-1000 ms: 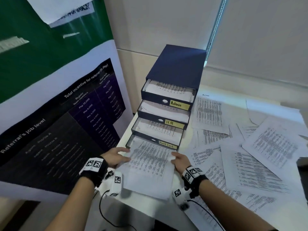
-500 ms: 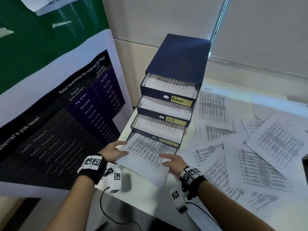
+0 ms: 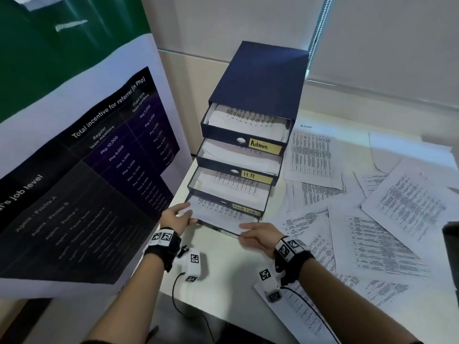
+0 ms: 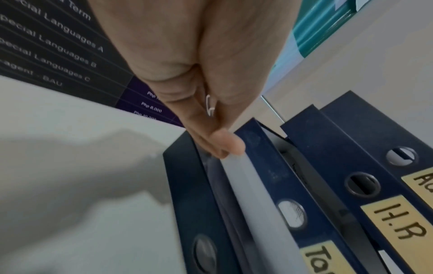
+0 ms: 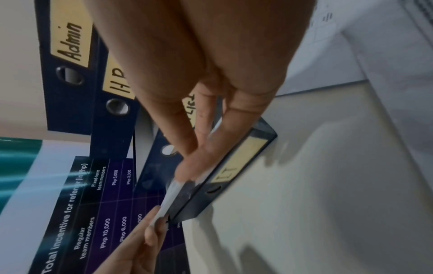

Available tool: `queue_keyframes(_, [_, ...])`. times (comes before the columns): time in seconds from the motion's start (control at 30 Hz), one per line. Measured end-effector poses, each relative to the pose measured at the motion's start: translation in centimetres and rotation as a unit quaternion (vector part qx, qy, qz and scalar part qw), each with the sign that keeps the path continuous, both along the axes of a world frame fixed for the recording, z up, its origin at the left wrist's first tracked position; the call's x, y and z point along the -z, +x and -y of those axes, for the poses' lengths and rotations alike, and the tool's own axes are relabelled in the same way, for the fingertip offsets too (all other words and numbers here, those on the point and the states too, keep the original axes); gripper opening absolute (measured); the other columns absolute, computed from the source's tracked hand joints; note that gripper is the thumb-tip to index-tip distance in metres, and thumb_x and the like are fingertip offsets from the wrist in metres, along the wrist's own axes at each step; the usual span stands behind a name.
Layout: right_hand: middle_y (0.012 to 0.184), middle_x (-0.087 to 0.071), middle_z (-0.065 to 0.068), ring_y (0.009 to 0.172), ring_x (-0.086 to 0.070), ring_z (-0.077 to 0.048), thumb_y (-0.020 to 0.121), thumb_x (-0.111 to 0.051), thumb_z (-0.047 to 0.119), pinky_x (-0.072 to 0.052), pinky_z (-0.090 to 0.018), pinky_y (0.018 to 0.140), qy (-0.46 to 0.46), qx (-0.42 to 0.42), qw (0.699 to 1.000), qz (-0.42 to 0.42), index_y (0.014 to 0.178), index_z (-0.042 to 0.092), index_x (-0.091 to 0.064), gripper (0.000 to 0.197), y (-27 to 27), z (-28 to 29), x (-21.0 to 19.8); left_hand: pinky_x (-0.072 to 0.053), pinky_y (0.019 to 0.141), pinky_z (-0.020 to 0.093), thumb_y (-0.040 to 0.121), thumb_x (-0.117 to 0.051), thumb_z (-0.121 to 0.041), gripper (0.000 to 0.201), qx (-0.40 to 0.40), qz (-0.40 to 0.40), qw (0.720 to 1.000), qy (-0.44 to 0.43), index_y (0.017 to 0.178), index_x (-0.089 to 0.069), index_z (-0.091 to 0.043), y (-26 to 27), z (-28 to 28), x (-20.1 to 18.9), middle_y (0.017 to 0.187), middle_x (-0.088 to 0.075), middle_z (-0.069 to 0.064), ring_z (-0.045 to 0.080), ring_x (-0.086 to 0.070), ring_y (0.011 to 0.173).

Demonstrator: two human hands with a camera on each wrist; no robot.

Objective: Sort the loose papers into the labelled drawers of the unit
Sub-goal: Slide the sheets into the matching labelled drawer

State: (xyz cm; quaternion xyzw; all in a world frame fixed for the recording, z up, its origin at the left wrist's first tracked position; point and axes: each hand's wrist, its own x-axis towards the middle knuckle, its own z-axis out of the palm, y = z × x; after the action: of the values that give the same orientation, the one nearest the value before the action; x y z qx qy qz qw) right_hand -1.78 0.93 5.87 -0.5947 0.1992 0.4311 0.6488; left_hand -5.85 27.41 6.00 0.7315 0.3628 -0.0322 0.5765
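A printed sheet lies in the lowest drawer of the unit. Its long axis runs front to back, in line with the drawer, and its near edge sticks out past the drawer front toward the person. The far part of the sheet goes under the drawer above, marked "Task List".

The left hand holds the sheet's near left corner. The thumb lies on top of the paper and the fingers curl under its edge, beside the drawer's left front corner. The right hand is at the near right edge. Its fingers are almost straight and close together, their tips pressing on the paper's edge at the drawer front. The right wrist view shows a label reading "IT" on that front.

All four drawers stand pulled out in steps, each lower one further forward. The "Admin" drawer and the "H.R" drawer have paper in them, as does the Task List one. The unit stands on a white table. More loose papers are spread overlapping to its right. A large poster leans at its left.
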Motion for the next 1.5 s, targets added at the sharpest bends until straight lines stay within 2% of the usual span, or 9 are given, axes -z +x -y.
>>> queue_keyframes(0.13, [0.116, -0.063, -0.032, 0.088, -0.068, -0.029, 0.085, -0.061, -0.015, -0.060, -0.030, 0.078, -0.022, 0.110, 0.994, 0.019, 0.117, -0.013, -0.061, 0.032, 1.9, -0.3, 1.2, -0.055, 0.093, 0.034, 0.090, -0.069, -0.008, 0.026, 0.032, 0.010, 0.999, 0.021, 0.116, -0.066, -0.011, 1.0, 2.1, 0.9, 0.083, -0.075, -0.007, 0.011, -0.070, 0.074])
queue_keyframes(0.23, [0.134, -0.056, -0.014, 0.101, -0.062, -0.017, 0.090, -0.059, -0.010, -0.053, -0.012, 0.078, 0.013, 0.107, 0.994, -0.015, 0.128, -0.010, -0.056, 0.038, 2.4, -1.0, 1.3, -0.050, 0.102, 0.036, 0.093, -0.064, -0.023, 0.031, 0.175, -0.026, 0.971, 0.158, 0.123, -0.066, -0.015, 1.0, 3.7, 0.8, 0.125, -0.057, 0.006, 0.021, -0.065, 0.097])
queue_keyframes(0.37, [0.123, -0.059, -0.024, 0.105, -0.066, -0.030, 0.093, -0.053, -0.009, -0.059, -0.027, 0.083, 0.039, 0.097, 0.993, -0.051, 0.126, -0.010, -0.053, 0.033, 2.2, -0.7, 1.9, -0.040, 0.098, 0.036, 0.086, -0.016, -0.058, 0.076, 0.369, -0.135, 0.847, 0.358, 0.114, -0.072, -0.015, 1.1, 5.6, 2.1, 0.118, -0.062, 0.017, 0.034, -0.054, 0.114])
queue_keyframes(0.53, [0.080, -0.069, -0.016, 0.063, -0.065, -0.023, 0.090, -0.062, -0.004, -0.055, -0.029, 0.062, -0.021, 0.027, 0.998, 0.049, 0.110, -0.006, -0.064, 0.021, 3.0, 6.6, 0.6, -0.041, 0.104, 0.039, 0.101, -0.035, -0.049, 0.044, 0.465, -0.261, 0.735, 0.420, 0.127, -0.065, -0.030, 2.5, 7.7, -0.4, 0.137, -0.049, 0.014, 0.031, -0.048, 0.124])
queue_keyframes(0.67, [0.104, -0.073, -0.009, 0.091, -0.069, -0.025, 0.087, -0.059, 0.006, -0.056, -0.035, 0.087, -0.374, 0.034, 0.895, 0.241, 0.109, 0.012, -0.072, 0.026, 4.7, 20.3, 1.6, -0.050, 0.087, 0.029, 0.099, -0.048, -0.034, 0.029, 0.517, -0.216, 0.737, 0.378, 0.107, -0.072, -0.021, 5.7, 11.7, -4.2, 0.117, -0.069, 0.006, 0.023, -0.064, 0.107])
queue_keyframes(0.83, [0.162, -0.017, -0.007, 0.145, -0.026, -0.029, 0.094, -0.057, 0.042, -0.032, -0.047, 0.113, -0.586, -0.076, 0.792, 0.154, 0.154, 0.018, -0.022, 0.074, 6.1, 33.1, 3.5, -0.041, 0.057, 0.011, 0.099, -0.058, -0.033, 0.040, 0.598, -0.109, 0.781, 0.144, 0.061, -0.070, -0.037, 8.6, 21.1, -9.5, 0.059, -0.066, -0.019, -0.007, -0.057, 0.056])
queue_keyframes(1.03, [0.164, 0.001, -0.007, 0.148, -0.010, -0.034, 0.096, -0.038, 0.044, -0.023, -0.054, 0.116, -0.574, -0.218, 0.771, 0.171, 0.154, 0.023, -0.010, 0.068, 3.0, 31.8, 5.2, -0.051, 0.086, 0.026, 0.094, -0.062, -0.032, 0.026, 0.595, -0.036, 0.778, 0.199, 0.119, -0.068, -0.027, 13.8, 31.8, -3.4, 0.107, -0.068, -0.004, 0.012, -0.065, 0.095])
queue_keyframes(1.27, [0.106, -0.070, -0.001, 0.095, -0.065, -0.017, 0.096, -0.050, 0.043, -0.052, -0.035, 0.092, -0.441, -0.176, 0.842, 0.257, 0.095, 0.018, -0.074, 0.035, -0.3, 29.5, 2.3, -0.042, 0.104, 0.047, 0.087, -0.060, -0.061, 0.077, 0.540, -0.076, 0.776, 0.317, 0.144, -0.036, -0.016, 15.3, 40.2, 4.1, 0.139, -0.045, 0.016, 0.036, -0.044, 0.127])
queue_keyframes(1.5, [0.154, -0.028, -0.016, 0.140, -0.029, -0.035, 0.073, -0.070, 0.065, -0.034, -0.047, 0.110, -0.627, 0.091, 0.772, 0.040, 0.150, 0.014, -0.025, 0.103, 1.8, 42.4, 5.7, -0.044, 0.107, 0.034, 0.079, -0.080, -0.017, 0.084, 0.511, -0.093, 0.826, 0.219, 0.150, -0.036, -0.017, 15.1, 40.1, 6.0, 0.144, -0.052, 0.008, 0.026, -0.052, 0.129])
